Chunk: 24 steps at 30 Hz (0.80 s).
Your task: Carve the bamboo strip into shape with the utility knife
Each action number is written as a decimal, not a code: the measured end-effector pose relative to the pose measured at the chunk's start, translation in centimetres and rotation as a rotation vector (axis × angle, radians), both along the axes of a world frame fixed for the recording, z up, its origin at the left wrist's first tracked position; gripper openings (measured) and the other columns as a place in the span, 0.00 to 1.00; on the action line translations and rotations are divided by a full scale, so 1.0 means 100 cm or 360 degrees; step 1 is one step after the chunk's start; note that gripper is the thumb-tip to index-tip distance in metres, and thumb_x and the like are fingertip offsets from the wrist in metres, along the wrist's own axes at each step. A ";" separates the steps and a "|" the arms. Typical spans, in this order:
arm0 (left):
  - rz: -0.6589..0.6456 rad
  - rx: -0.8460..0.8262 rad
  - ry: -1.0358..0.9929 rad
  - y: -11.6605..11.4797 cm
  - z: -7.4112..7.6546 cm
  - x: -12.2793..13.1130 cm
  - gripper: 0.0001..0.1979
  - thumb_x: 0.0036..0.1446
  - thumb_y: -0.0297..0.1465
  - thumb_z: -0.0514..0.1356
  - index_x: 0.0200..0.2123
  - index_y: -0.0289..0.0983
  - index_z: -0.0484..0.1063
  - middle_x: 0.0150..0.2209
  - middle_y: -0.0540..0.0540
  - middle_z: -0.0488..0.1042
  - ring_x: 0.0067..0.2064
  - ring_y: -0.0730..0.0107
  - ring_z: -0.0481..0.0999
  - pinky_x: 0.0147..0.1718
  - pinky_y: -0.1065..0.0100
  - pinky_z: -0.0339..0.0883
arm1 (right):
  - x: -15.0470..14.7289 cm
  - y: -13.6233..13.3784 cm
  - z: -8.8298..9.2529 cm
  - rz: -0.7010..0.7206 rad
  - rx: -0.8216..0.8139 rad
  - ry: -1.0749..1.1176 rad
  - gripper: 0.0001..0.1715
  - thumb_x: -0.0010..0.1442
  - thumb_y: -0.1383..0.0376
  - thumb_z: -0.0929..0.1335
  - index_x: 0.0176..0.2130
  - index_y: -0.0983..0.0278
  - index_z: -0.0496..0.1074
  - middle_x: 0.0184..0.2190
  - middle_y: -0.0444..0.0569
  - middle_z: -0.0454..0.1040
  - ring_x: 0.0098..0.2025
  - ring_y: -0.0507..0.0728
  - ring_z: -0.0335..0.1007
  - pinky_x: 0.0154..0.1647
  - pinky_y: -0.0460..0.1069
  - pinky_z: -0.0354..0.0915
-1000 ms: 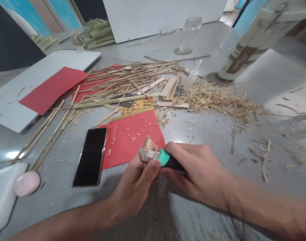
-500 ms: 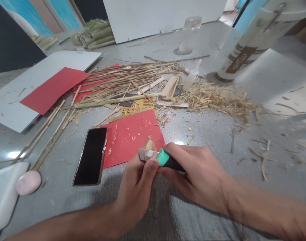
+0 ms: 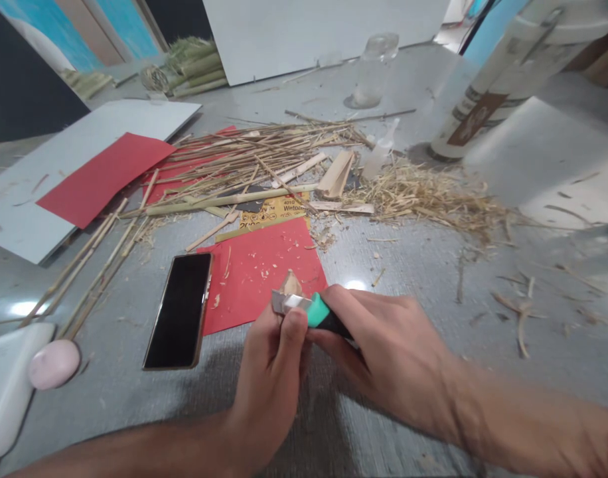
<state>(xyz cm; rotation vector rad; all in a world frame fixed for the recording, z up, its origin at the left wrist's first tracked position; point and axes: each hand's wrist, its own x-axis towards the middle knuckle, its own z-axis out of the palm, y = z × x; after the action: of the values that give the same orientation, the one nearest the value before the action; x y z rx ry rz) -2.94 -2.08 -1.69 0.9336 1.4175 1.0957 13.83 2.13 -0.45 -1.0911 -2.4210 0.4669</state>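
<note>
My right hand (image 3: 383,338) is closed round a utility knife (image 3: 320,312) with a green and black handle. Its blade lies across a small pale piece of wood (image 3: 291,283), whose pointed tip shows beyond the blade. My left hand (image 3: 271,358) grips that wood from below, with the thumb resting near the blade; most of the piece is hidden by the fingers. Under and beyond the hands lies a red sheet (image 3: 259,265) scattered with shavings. A dark-screened phone (image 3: 178,311) sits to the left of my left hand.
Dry stalks (image 3: 264,156) and a straw heap (image 3: 428,192) spread across the middle of the table. A yellow sandpaper sheet (image 3: 264,211) lies beneath them. Further off stand a glue bottle (image 3: 378,156), a glass jar (image 3: 374,73) and a large cylinder (image 3: 488,99). A white board (image 3: 20,192) is at left.
The knife and both hands have shifted slightly left. The blade has moved a little along the wood, and my grip on both stays the same.
</note>
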 end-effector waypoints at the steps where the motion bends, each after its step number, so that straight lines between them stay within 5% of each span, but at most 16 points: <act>1: 0.0027 0.0002 -0.0022 0.000 0.000 0.001 0.31 0.64 0.61 0.62 0.27 0.40 0.63 0.21 0.56 0.56 0.22 0.76 0.53 0.19 0.73 0.51 | -0.001 0.000 0.000 -0.0008 0.0020 -0.0010 0.21 0.82 0.51 0.57 0.38 0.58 0.61 0.25 0.41 0.71 0.22 0.54 0.66 0.23 0.51 0.49; 13: 0.0133 -0.0042 0.0001 0.001 0.001 0.004 0.29 0.65 0.58 0.64 0.28 0.40 0.63 0.21 0.57 0.55 0.22 0.77 0.51 0.18 0.74 0.48 | -0.002 -0.004 -0.004 -0.0035 0.0072 -0.0044 0.18 0.81 0.53 0.60 0.38 0.58 0.61 0.25 0.41 0.71 0.22 0.53 0.66 0.23 0.50 0.49; 24: 0.0089 -0.0077 -0.0099 0.001 0.000 0.005 0.35 0.61 0.66 0.60 0.26 0.40 0.60 0.20 0.58 0.54 0.21 0.78 0.50 0.18 0.74 0.47 | -0.003 -0.003 -0.004 -0.0034 0.0065 -0.0023 0.20 0.81 0.52 0.58 0.38 0.59 0.62 0.25 0.41 0.71 0.21 0.53 0.65 0.23 0.51 0.49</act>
<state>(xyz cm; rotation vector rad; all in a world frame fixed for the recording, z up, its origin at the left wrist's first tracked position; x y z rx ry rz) -2.46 -2.00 -1.67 0.8228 1.4203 1.1176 13.55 1.82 -0.85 -1.1057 -2.4181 0.4023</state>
